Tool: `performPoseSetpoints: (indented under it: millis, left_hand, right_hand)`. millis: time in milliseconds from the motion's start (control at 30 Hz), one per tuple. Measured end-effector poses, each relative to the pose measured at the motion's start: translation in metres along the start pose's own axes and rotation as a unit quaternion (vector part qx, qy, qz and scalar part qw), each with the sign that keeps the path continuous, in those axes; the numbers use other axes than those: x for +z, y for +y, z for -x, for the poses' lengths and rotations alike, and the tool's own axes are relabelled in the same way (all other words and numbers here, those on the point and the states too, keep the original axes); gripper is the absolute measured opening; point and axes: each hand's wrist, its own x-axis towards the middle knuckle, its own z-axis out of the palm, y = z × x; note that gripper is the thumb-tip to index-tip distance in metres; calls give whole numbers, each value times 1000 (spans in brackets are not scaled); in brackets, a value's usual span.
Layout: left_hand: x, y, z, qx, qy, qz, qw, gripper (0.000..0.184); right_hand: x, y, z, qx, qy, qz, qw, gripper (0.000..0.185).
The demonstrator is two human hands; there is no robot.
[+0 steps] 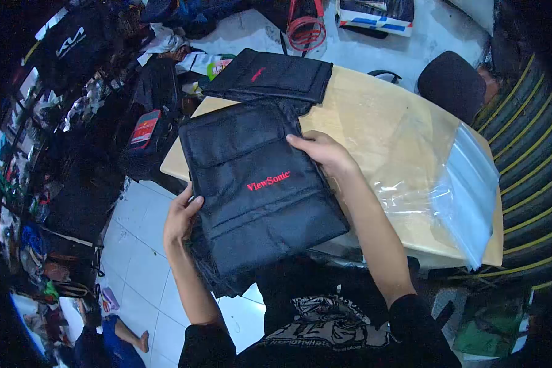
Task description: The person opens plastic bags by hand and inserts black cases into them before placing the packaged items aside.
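A black ViewSonic fabric bag [251, 208], flat and with red lettering, is held between my two hands above the near edge of the table. My left hand [183, 216] grips its left side, thumb on the front face. On the right edge, my right hand [326, 153] presses its thumb on the front, with its other fingers hidden behind. Another black bag [270, 76] with a small red mark lies at the table's far left. More dark fabric hangs below the held bag; I cannot tell whether it belongs to it.
Clear plastic sleeves [469, 196] lie at the right end of the wooden table [362, 104]. A dark stool seat [451, 86] stands beyond it. Piled goods [86, 104] crowd the left side, near a person's bare foot [143, 341]. Yellow-striped dark material [527, 165] lines the right.
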Motion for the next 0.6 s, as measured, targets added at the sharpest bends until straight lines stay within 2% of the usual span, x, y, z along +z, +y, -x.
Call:
performPoseSetpoints:
  millis: [67,167,200,300,333,433,467,567,600]
  left_hand:
    - [-8,-4,7,-8,-9,84,996,53]
    - [-36,-32,9,-4,5,115,993,53]
    - [-30,-31,8,24,-3,108,994,56]
    - [-8,-24,14,21,124,-55,991,59]
    - [-11,-32,8,58,98,9,993,63]
    - [-11,-39,10,74,192,-56,977,65]
    - [-18,-49,9,133,189,-72,970,66]
    - [5,-28,20,142,153,-67,976,68]
    - [-7,-29,20,124,119,-109,979,64]
  right_hand:
    - [-1,5,-1,-3,-26,-55,998,59]
    - [2,7,2,-47,-51,-73,995,52]
    - [5,8,2,-42,-36,-110,992,48]
    - [16,8,0,-28,10,-222,975,38]
    - [18,7,0,-30,3,-261,965,35]
    - [20,13,-9,-55,11,-254,966,34]
    - [21,14,-14,-58,16,-246,967,34]
    - [19,12,-21,-44,8,-225,973,37]
    - [19,11,-21,-25,2,-228,973,39]
